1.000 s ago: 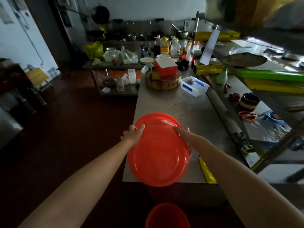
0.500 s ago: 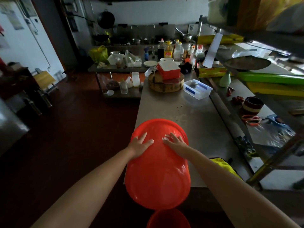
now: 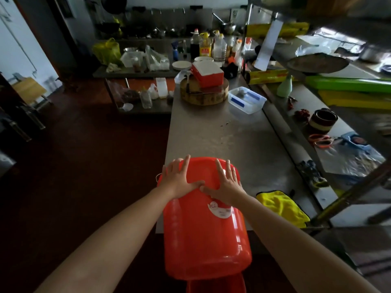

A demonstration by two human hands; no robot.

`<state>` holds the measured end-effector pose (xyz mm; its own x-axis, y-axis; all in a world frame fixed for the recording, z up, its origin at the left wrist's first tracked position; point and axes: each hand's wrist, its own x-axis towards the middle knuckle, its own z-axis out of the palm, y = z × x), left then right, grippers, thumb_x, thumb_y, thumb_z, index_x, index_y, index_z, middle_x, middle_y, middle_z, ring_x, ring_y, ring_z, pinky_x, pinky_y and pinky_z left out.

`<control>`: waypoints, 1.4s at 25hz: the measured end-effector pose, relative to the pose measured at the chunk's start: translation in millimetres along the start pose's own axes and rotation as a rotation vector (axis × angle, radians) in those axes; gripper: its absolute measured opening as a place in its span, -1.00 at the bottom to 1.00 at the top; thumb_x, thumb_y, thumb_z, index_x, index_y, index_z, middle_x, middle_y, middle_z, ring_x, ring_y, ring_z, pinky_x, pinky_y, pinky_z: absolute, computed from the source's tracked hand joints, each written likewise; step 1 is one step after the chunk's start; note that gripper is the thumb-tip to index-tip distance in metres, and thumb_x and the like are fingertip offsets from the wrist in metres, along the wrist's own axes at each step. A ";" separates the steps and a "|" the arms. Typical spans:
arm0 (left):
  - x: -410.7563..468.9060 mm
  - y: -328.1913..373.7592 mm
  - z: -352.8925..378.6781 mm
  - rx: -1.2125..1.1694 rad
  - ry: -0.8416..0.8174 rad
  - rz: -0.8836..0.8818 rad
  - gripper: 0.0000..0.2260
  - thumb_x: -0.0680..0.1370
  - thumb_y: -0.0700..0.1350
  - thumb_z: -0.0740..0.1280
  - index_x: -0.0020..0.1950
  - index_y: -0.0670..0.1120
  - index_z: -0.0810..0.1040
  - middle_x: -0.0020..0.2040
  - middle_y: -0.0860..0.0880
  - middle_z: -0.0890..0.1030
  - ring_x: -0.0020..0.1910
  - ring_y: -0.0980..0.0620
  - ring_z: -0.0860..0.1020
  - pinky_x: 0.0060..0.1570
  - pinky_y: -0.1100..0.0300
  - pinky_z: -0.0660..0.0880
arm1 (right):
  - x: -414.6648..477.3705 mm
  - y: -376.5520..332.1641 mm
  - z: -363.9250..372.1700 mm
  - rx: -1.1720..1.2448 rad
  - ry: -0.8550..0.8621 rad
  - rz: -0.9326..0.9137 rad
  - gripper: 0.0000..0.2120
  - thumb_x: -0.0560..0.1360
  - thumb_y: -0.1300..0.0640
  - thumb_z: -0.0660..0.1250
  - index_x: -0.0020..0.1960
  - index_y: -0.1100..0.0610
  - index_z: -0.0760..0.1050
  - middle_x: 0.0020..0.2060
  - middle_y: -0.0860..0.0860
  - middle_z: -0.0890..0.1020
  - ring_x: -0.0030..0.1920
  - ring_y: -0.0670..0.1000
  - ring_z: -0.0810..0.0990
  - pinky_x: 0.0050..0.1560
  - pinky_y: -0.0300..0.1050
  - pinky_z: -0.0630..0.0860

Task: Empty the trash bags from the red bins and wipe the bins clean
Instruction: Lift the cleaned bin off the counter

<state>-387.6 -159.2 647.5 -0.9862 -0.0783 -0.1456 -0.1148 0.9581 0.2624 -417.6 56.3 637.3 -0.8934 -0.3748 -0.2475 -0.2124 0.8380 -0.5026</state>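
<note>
A red bin [image 3: 203, 235] lies on its side at the near end of the steel table [image 3: 228, 144], its base toward me and hanging past the table's edge. My left hand [image 3: 179, 179] and my right hand [image 3: 226, 183] lie flat on its upper side with fingers spread, thumbs nearly touching. A white label shows just below my right hand. The rim of a second red bin [image 3: 215, 285] shows on the floor beneath. A yellow cloth [image 3: 281, 206] lies on the table to the right of the bin.
Further along the table stand a clear plastic box [image 3: 246, 100] and a round wooden block [image 3: 204, 94] carrying a red and white box [image 3: 208, 74]. A shelf rack with rolls, bowls and bags runs along the right. Dark red floor spreads to the left.
The bin has tipped from showing its open mouth to lying on its side. Both hands moved from its rim to its side wall, fingers spread flat.
</note>
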 end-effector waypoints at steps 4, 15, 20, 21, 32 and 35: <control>9.3 5.1 -16.3 -0.209 -0.051 0.031 -0.23 0.36 0.47 0.37 0.42 0.05 0.40 0.26 -0.02 0.55 0.25 -0.07 0.53 0.24 -0.01 0.49 | -4.7 16.8 -3.5 -0.078 0.193 -0.058 -0.03 0.28 -0.69 0.06 0.55 -0.35 -0.17 0.60 -0.05 0.03 0.57 0.20 0.07 0.52 0.29 0.14; -49.7 61.0 6.3 -0.310 -0.208 0.255 -0.75 0.48 0.08 0.50 -0.13 0.06 0.44 -0.18 0.12 0.53 -0.18 0.07 0.52 -0.18 0.16 0.40 | 0.9 53.7 -45.2 0.113 0.013 0.097 -0.57 0.64 -0.19 0.16 0.45 -0.09 0.45 0.43 0.01 0.48 0.41 0.12 0.42 0.41 0.02 0.34; -112.6 94.8 10.7 -0.073 -0.169 0.408 -0.68 0.51 0.13 0.45 0.13 -0.03 0.53 0.03 0.10 0.53 0.02 0.06 0.52 0.01 0.09 0.46 | -14.0 69.7 -50.1 0.116 -0.172 0.232 -0.29 0.56 0.05 0.43 0.59 0.12 0.18 0.37 0.17 0.51 0.26 0.16 0.57 0.21 -0.08 0.50; -126.0 101.5 14.6 -0.027 -0.155 0.435 -0.68 0.51 0.12 0.44 0.14 -0.03 0.53 0.04 0.09 0.53 0.03 0.05 0.53 0.03 0.05 0.48 | -18.6 78.6 -47.8 0.062 -0.163 0.241 -0.25 0.54 0.05 0.44 0.60 0.14 0.15 0.36 0.19 0.51 0.26 0.17 0.57 0.19 -0.08 0.51; -234.0 119.4 87.1 0.279 -0.008 0.831 -0.81 0.59 0.04 0.36 0.07 -0.06 0.55 -0.04 0.03 0.54 -0.15 0.03 0.50 -0.15 0.13 0.49 | -85.7 167.8 -35.9 0.430 0.154 0.358 -0.69 0.47 0.01 0.48 0.11 0.18 0.60 -0.08 0.17 0.66 -0.04 0.17 0.65 -0.02 -0.01 0.54; -246.6 116.0 114.2 0.338 -0.110 0.809 -0.76 0.65 0.05 0.25 0.18 -0.09 0.53 0.08 -0.03 0.55 -0.06 -0.03 0.53 -0.03 0.05 0.51 | -108.6 170.7 -40.3 0.434 0.198 0.286 -0.69 0.50 -0.01 0.47 -0.30 0.12 0.48 -0.34 0.11 0.53 -0.24 0.11 0.51 -0.20 -0.04 0.40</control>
<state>-144.1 2.7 605.0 -0.7310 0.6694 -0.1327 0.6719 0.7400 0.0314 -372.8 256.0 611.7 -0.9579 -0.0393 -0.2845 0.1947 0.6392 -0.7439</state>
